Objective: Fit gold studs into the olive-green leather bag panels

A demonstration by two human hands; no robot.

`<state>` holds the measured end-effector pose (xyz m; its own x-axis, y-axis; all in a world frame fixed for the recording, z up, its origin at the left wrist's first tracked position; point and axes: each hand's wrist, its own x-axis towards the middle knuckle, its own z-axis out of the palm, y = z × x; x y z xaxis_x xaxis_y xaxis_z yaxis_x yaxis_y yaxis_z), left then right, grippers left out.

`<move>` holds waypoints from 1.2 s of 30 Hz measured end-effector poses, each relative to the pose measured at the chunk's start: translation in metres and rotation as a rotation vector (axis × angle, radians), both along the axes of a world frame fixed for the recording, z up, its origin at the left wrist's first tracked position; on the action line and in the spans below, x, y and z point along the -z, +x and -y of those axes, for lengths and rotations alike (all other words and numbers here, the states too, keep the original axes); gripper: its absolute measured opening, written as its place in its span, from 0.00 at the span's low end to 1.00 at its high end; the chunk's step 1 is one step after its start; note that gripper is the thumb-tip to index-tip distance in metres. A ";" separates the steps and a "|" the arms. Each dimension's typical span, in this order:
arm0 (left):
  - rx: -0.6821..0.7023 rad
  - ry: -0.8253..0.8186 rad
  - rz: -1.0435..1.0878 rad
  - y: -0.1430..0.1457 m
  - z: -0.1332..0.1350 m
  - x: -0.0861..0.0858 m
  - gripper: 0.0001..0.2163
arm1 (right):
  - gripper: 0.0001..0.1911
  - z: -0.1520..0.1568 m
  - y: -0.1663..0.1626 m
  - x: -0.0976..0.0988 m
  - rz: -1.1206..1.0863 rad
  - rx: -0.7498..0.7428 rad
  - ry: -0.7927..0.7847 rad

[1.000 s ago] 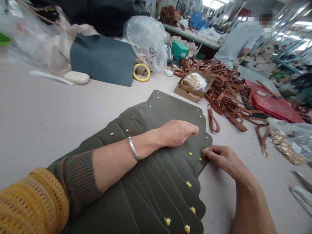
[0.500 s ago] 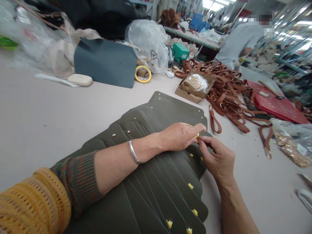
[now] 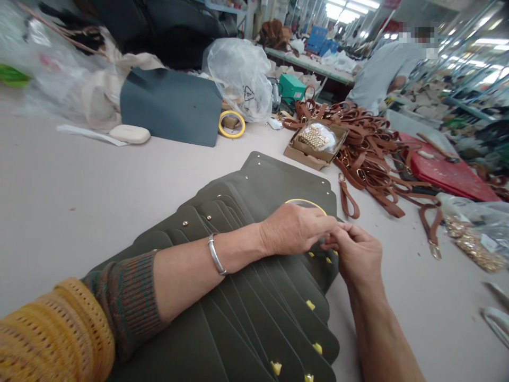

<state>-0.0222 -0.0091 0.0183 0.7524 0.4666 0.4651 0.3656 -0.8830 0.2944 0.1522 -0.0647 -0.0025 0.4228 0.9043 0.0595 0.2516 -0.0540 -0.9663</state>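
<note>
- Left hand [image 3: 294, 229]: grip curled round a thin yellow ring-shaped roll [image 3: 305, 201], over the fanned dark-olive leathery panels [image 3: 284, 172]
- Right hand [image 3: 360, 252]: pinched tight by the panels' right edge, can't tell on what
- Probably working tape off the roll; next move wants a fine pinch

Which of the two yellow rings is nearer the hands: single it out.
The yellow ring partly hidden by the left hand, over the dark green sheets; the other ring lies farther back, beside the blue-grey sheet.
</note>
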 end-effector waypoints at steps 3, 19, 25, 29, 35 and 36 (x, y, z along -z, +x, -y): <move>-0.020 -0.028 -0.029 0.000 0.000 0.001 0.08 | 0.12 -0.006 0.032 0.005 -0.142 0.130 -0.080; -0.088 -0.095 -0.333 0.003 -0.011 0.013 0.09 | 0.17 -0.021 0.066 0.016 0.341 0.042 -0.326; -0.087 -0.116 -0.323 0.002 -0.011 0.014 0.10 | 0.16 -0.027 0.059 0.009 0.673 0.046 -0.369; -0.085 -0.123 -0.308 0.002 -0.011 0.014 0.09 | 0.15 -0.033 0.059 0.011 0.737 0.040 -0.372; -0.082 -0.124 -0.294 0.002 -0.012 0.015 0.08 | 0.23 -0.021 0.068 0.018 0.319 0.083 -0.292; -0.082 -0.124 -0.295 0.002 -0.012 0.015 0.08 | 0.22 -0.018 0.069 0.018 0.302 0.068 -0.291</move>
